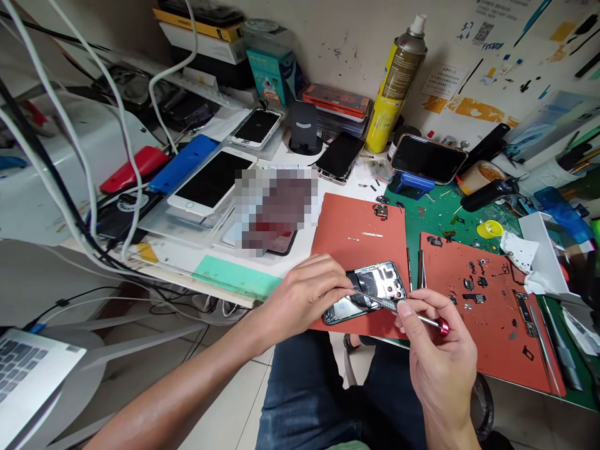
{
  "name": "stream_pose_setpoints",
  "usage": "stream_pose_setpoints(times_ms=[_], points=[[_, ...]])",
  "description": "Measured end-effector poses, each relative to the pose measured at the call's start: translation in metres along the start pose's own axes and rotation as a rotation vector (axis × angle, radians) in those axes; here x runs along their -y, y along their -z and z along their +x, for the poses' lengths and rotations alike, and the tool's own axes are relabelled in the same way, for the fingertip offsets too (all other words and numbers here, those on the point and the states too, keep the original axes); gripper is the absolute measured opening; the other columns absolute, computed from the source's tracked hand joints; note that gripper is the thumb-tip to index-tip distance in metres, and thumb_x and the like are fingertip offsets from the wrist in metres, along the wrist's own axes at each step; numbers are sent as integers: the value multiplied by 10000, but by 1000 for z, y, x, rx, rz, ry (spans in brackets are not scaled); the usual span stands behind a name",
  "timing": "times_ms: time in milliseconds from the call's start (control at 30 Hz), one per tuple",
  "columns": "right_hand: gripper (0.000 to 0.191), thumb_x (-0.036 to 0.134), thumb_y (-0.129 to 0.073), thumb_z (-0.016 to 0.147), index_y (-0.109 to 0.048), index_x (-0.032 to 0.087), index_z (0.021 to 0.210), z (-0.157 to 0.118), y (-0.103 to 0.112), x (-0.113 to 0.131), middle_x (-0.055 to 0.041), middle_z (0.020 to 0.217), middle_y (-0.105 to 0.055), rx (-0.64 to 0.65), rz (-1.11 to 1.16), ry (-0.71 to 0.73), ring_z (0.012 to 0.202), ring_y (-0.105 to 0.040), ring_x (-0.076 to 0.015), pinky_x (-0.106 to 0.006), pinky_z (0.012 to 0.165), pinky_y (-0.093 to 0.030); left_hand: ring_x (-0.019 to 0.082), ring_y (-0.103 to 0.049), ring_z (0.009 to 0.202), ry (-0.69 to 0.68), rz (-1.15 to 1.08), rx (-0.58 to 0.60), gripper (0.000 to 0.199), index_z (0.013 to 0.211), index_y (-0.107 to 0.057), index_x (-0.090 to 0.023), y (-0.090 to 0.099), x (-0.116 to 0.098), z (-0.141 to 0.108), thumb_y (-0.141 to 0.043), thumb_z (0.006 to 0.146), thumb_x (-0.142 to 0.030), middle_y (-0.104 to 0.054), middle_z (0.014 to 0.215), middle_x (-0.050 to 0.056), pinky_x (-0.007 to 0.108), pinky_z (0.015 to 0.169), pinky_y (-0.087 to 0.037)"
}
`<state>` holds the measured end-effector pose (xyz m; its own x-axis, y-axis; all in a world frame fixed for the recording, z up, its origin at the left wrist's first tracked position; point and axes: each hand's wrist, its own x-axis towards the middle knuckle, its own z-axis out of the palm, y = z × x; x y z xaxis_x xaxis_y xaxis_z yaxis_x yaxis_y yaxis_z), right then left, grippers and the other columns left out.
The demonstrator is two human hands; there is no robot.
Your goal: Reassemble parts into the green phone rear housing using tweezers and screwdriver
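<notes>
A precision screwdriver (387,304) with a knurled metal grip and a red end cap lies slantwise over an opened phone housing (344,307). My right hand (438,337) is closed round its handle, thumb and fingers near the cap. At the thin tip end, the fingers of my left hand (319,284) are pinched together on the tool; the very point is hidden by them. The housing shows a bare silver inside, a black round patch and camera holes at its upper right. It rests on the left red-brown mat (360,228), partly behind my left hand.
On the right mat (501,337) lie several small phone parts (474,298) and tweezers (546,340). A phone (429,159) leans on a blue stand behind. Several phones, including a white one (210,181), lie at left near a yellow spray can (391,94). White cables (124,125) hang at left.
</notes>
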<state>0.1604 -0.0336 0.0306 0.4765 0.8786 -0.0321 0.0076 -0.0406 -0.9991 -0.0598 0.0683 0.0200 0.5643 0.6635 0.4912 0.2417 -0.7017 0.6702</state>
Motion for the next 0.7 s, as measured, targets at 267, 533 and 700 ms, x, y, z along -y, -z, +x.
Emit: stream_pose_setpoints(times_ms=[267,533,700], points=[[260,359,-916,921,-782,226,1100,0,-2,-1,-5,847,-743,-5,-19,19,683,-689,-121,-210,619,-614,183,-685,907,-34,5,7,138,1099,-763,-156,0,1,0,-653,1083,-75,-789,999,57,336,824,-583],[259,337,-905,921,-782,267,1139,-2,2,4,-22,957,-819,10,-190,147,860,-803,-157,-204,756,-667,179,-671,923,-75,7,13,123,1114,-762,-142,-3,5,-2,-695,1054,-57,-771,1013,55,330,857,-562],[255,315,-880,944,-775,292,1176,-1,4,6,-4,983,-827,55,-223,174,885,-816,-143,-179,770,-671,185,-671,939,-83,-5,28,133,1121,-765,-144,-2,6,-3,-700,1049,-53,-770,1035,62,336,866,-562]])
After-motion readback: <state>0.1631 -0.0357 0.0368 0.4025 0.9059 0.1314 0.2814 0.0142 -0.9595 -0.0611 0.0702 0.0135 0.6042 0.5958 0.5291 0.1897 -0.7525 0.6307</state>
